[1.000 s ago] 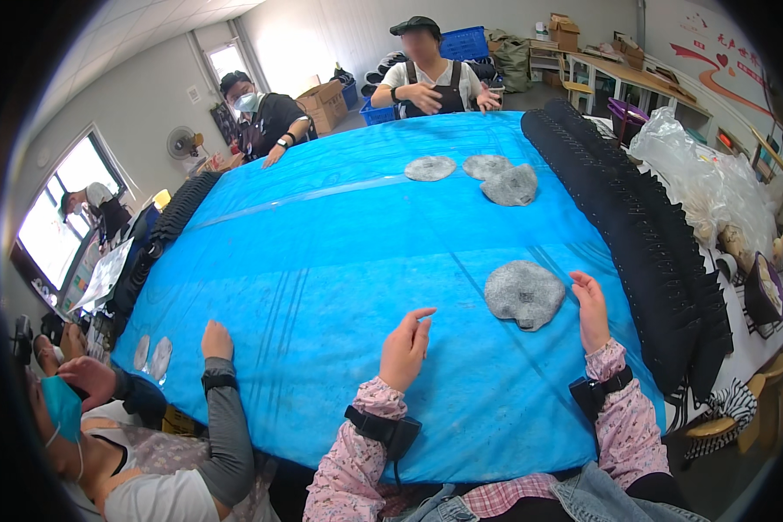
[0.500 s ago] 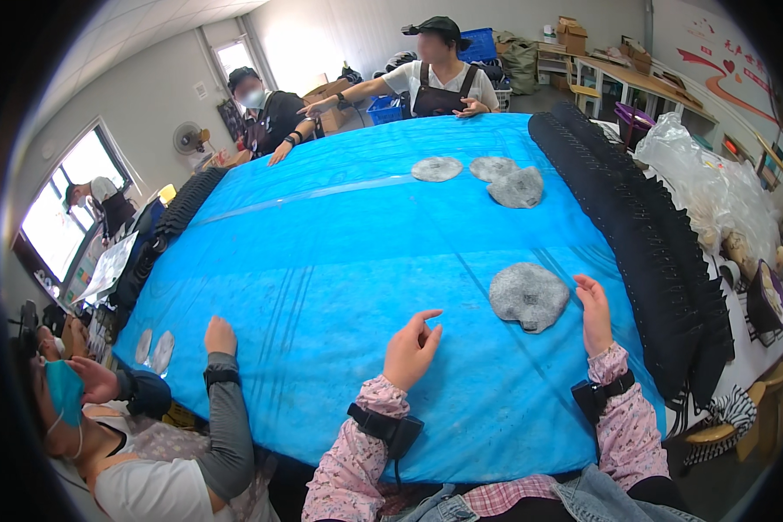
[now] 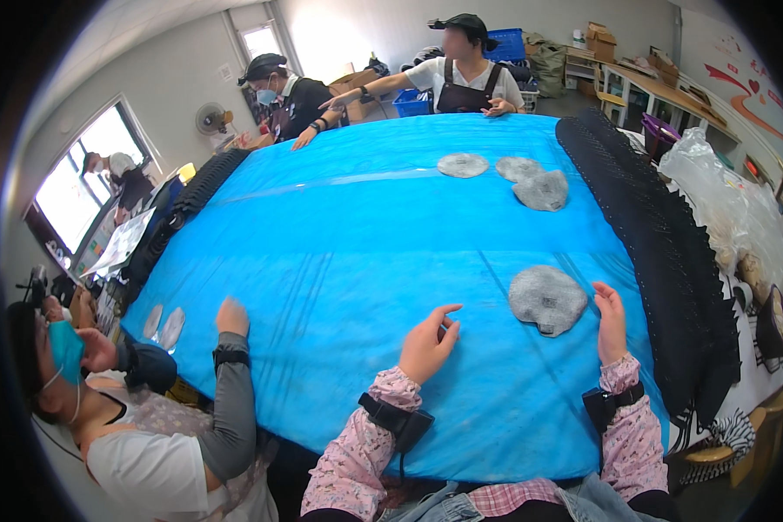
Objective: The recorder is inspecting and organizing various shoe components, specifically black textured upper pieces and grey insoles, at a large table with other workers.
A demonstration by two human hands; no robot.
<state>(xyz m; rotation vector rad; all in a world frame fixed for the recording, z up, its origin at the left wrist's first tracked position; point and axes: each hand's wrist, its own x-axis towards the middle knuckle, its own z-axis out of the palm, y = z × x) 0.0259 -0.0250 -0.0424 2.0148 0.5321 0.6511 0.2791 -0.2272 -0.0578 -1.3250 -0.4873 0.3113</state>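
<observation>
A roundish grey felt-like piece [image 3: 548, 300] with a small dark patch near its lower edge lies flat on the blue table cover [image 3: 365, 235]. Just to its right, my right hand [image 3: 612, 320] is raised with the fingers pointing up and nothing in its grasp. My left hand [image 3: 430, 343] hovers over the cover, left of the grey piece and apart from it. Its index finger and thumb are spread, the other fingers loosely bent, and it holds nothing. Further back lie more grey pieces, one alone [image 3: 463, 165] and two overlapping ones [image 3: 541, 189].
Black toothed strips border the table at right [image 3: 644, 261] and left [image 3: 204, 191]. A co-worker's hand [image 3: 232, 317] rests left of me, near small oval pieces [image 3: 172, 329]. Two people stand across the table. Clear plastic bags [image 3: 713, 191] are heaped beyond the right strip.
The whole view has shifted slightly, so the scene sits further right. One person across the table has bent their head down. My hands and the grey pieces keep nearly the same arrangement.
</observation>
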